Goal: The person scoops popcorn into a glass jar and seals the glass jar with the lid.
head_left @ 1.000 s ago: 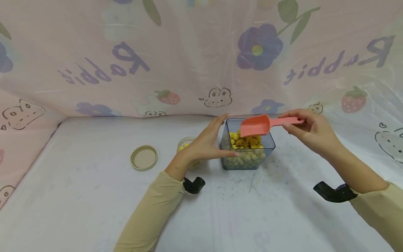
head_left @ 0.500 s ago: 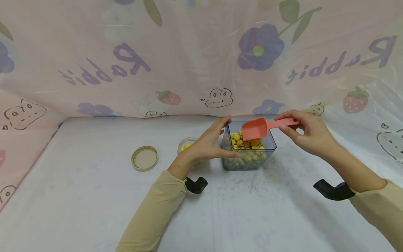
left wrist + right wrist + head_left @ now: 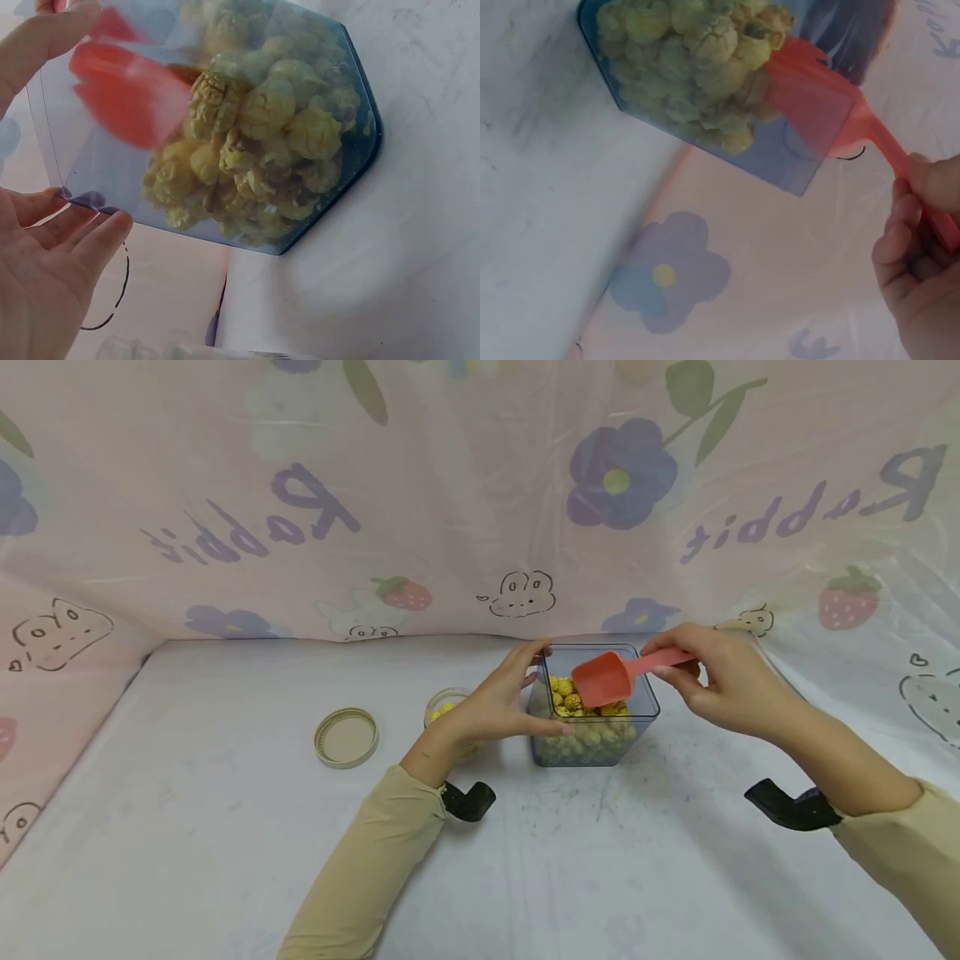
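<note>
A clear square tub (image 3: 592,752) (image 3: 352,150) (image 3: 780,161) half full of yellow popcorn (image 3: 585,739) (image 3: 262,150) (image 3: 697,52) stands mid-table. My left hand (image 3: 498,702) (image 3: 45,255) grips its left side, thumb at the front and fingers on the far rim. My right hand (image 3: 712,681) (image 3: 922,247) pinches the handle of a coral plastic scoop (image 3: 603,678) (image 3: 127,97) (image 3: 817,94). The scoop's bowl tilts down into the tub and touches the popcorn.
A small glass jar (image 3: 442,703) with yellow bits stands just behind my left wrist. Its beige lid (image 3: 345,737) lies upturned further left. A pink printed sheet (image 3: 450,485) walls the table on the back and sides.
My right hand has lowered the scoop from above the tub's rim down into the popcorn and tipped its mouth downward. My left hand has kept its hold on the tub.
</note>
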`<state>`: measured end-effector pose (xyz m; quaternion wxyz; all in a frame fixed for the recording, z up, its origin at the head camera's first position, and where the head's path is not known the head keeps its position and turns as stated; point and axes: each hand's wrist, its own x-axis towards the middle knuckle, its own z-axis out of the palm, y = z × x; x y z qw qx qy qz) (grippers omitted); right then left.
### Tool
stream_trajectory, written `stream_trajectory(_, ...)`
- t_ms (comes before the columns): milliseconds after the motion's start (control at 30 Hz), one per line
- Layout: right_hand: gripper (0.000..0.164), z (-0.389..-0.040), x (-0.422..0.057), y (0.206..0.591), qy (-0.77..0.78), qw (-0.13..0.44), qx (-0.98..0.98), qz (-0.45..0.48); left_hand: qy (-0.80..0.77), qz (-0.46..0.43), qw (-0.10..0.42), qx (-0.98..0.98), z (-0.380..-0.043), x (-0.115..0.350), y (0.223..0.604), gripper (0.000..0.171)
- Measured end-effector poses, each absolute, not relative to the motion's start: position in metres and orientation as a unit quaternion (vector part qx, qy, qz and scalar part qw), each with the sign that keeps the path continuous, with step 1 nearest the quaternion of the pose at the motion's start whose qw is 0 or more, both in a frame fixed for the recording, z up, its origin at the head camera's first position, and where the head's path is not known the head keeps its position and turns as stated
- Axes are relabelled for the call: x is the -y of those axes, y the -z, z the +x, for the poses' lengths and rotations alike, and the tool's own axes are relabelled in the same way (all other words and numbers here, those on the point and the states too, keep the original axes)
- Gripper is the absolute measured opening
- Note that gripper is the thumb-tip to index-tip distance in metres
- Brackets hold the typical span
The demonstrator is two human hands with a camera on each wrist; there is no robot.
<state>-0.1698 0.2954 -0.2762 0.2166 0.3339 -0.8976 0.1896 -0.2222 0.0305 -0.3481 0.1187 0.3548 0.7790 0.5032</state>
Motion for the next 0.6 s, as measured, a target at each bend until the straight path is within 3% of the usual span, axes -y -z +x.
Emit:
stream_trajectory(267, 0.031, -0.174, -0.281, 0.286, -0.181, 0.188, 0.903, 0.342, -0.515, 0.353, 0.12, -0.772, -0.223, -0.031, 0.35, 0.106)
stream_trajectory(600, 0.026, -0.175, -0.296, 0.294, -0.265, 0.142, 0.917, 0.263, -0.521, 0.345, 0.122, -0.771, -0.222, -0.031, 0.35, 0.105)
